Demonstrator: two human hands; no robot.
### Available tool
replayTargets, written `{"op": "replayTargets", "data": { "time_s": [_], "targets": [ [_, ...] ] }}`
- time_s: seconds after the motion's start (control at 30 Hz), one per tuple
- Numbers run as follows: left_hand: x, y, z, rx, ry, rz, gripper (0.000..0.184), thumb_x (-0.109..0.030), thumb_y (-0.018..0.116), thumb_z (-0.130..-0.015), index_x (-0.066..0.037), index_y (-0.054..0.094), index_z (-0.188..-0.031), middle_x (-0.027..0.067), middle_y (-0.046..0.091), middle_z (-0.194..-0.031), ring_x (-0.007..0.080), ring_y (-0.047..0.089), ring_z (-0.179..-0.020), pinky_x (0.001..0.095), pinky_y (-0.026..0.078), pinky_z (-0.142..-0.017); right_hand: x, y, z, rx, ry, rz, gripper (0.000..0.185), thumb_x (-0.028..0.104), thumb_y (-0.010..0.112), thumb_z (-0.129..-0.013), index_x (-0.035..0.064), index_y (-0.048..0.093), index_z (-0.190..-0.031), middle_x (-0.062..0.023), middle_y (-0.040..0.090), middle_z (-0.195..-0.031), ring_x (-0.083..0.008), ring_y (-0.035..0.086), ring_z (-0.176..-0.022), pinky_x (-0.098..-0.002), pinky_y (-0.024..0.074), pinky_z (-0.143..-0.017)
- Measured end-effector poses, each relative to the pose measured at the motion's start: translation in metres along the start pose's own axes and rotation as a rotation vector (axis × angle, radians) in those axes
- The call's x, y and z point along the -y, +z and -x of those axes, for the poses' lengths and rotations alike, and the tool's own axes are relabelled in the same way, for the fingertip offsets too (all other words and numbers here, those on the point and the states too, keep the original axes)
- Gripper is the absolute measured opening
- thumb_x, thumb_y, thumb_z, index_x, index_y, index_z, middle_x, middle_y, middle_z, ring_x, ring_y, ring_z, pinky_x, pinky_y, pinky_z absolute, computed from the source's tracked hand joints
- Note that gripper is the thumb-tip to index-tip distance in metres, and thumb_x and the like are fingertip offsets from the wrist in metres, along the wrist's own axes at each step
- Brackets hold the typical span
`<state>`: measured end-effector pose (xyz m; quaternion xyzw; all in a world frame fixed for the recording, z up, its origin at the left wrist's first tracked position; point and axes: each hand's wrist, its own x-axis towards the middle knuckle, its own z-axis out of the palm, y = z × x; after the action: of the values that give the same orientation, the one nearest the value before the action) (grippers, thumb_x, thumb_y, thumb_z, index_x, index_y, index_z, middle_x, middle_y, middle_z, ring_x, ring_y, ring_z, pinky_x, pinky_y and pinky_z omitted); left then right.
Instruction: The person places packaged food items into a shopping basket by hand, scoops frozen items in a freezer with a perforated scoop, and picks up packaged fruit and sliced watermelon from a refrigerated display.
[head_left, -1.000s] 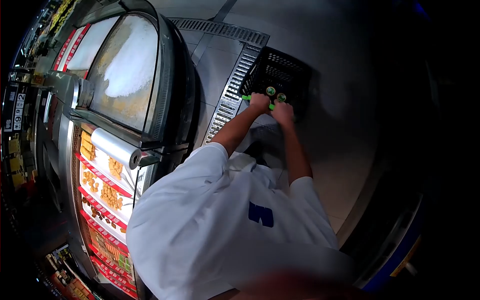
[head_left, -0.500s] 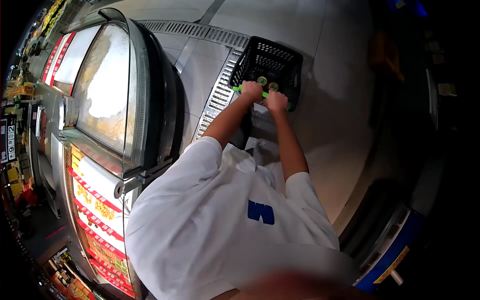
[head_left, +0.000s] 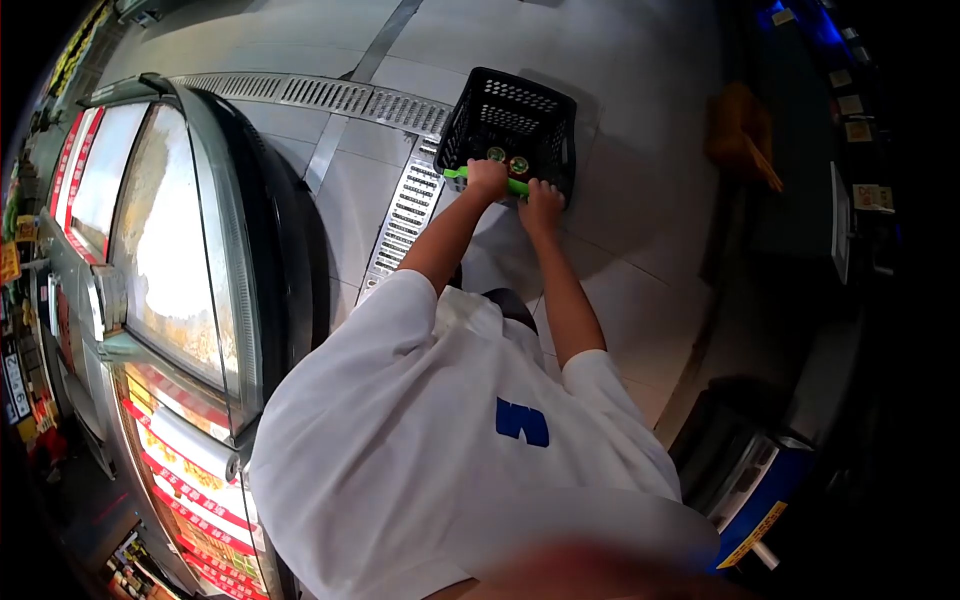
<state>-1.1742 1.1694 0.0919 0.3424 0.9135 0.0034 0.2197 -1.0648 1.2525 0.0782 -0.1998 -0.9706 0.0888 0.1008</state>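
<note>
"Where's the basket (head_left: pixel 525 97)?"

"Just beyond the left grip (head_left: pixel 487 180) and the right grip (head_left: pixel 541 208), with its green handle (head_left: pixel 516 187) on the side nearest them."

"Are those grips open at all?"

"No, both are curled closed around the handle, a bit of green showing between."

"And inside?"

"Two round things (head_left: pixel 518 166), side by side, too small to make out."

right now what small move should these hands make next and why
I'd probably ease the black basket gently forward: the left hand and right hand both grip its green handle, two round-topped items sit inside, and tiled floor stretches ahead.
</note>
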Motion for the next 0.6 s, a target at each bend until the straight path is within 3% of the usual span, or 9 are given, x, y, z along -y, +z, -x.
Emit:
{"op": "replayTargets", "data": {
  "time_s": [0.2,0.3,0.4,0.47,0.53,0.6],
  "targets": [
    [0.002,-0.029,-0.065,-0.039,-0.004,-0.002,0.019,-0.026,0.06,-0.067,-0.013,0.065,-0.081,0.0047,0.064,-0.083,0.0198,0.061,-0.08,0.0336,0.04,-0.073,-0.029,0.004,-0.059,-0.167,-0.104,-0.068,0.032,0.01,0.066,-0.064,0.009,0.048,-0.091,-0.0094,0.048,-0.088,-0.0282,0.048,-0.086,-0.0425,0.0369,-0.079],
    [0.004,-0.055,-0.11,-0.062,-0.014,0.024,0.017,-0.02,0.06,-0.063,-0.011,0.065,-0.076,0.0096,0.064,-0.079,0.0235,0.063,-0.076,0.0325,0.048,-0.067,-0.042,0.012,-0.113,-0.088,-0.051,-0.065,0.031,0.011,0.066,-0.065,0.0086,0.048,-0.09,-0.0095,0.049,-0.086,-0.0278,0.048,-0.086,-0.0427,0.037,-0.078],
    [0.001,-0.071,-0.143,-0.104,-0.033,0.013,0.017,-0.02,0.06,-0.062,-0.01,0.065,-0.074,0.0103,0.064,-0.079,0.0241,0.063,-0.074,0.0329,0.048,-0.063,-0.057,0.022,-0.154,-0.111,-0.072,-0.079,0.031,0.013,0.067,-0.064,0.0081,0.048,-0.088,-0.0096,0.048,-0.087,-0.0275,0.048,-0.087,-0.0426,0.0368,-0.078],
    [0.004,-0.069,-0.172,-0.144,-0.041,-0.001,0.016,-0.02,0.059,-0.062,-0.009,0.065,-0.073,0.0105,0.064,-0.078,0.0241,0.063,-0.074,0.0337,0.048,-0.063,-0.069,0.03,-0.182,-0.181,-0.112,-0.086,0.029,0.013,0.068,-0.063,0.0075,0.049,-0.084,-0.0089,0.051,-0.082,-0.0268,0.05,-0.082,-0.0421,0.0389,-0.074],
    [0.001,-0.074,-0.193,-0.144,-0.095,-0.023,0.017,-0.02,0.059,-0.062,-0.009,0.065,-0.073,0.0102,0.063,-0.078,0.0237,0.063,-0.074,0.0337,0.048,-0.064,-0.081,0.034,-0.21,-0.097,-0.116,-0.112,0.026,0.013,0.068,-0.063,0.0071,0.051,-0.08,-0.0085,0.053,-0.077,-0.0265,0.052,-0.075,-0.0406,0.0414,-0.068],
    [-0.002,-0.088,-0.213,-0.062,-0.13,-0.025,0.017,-0.021,0.058,-0.066,-0.01,0.065,-0.077,0.0089,0.064,-0.081,0.0239,0.061,-0.079,0.0342,0.045,-0.069,-0.094,0.037,-0.245,-0.138,-0.153,-0.117,0.023,0.015,0.069,-0.062,0.0072,0.052,-0.076,-0.0078,0.055,-0.069,-0.0265,0.055,-0.068,-0.0399,0.044,-0.061]
  ]
}}
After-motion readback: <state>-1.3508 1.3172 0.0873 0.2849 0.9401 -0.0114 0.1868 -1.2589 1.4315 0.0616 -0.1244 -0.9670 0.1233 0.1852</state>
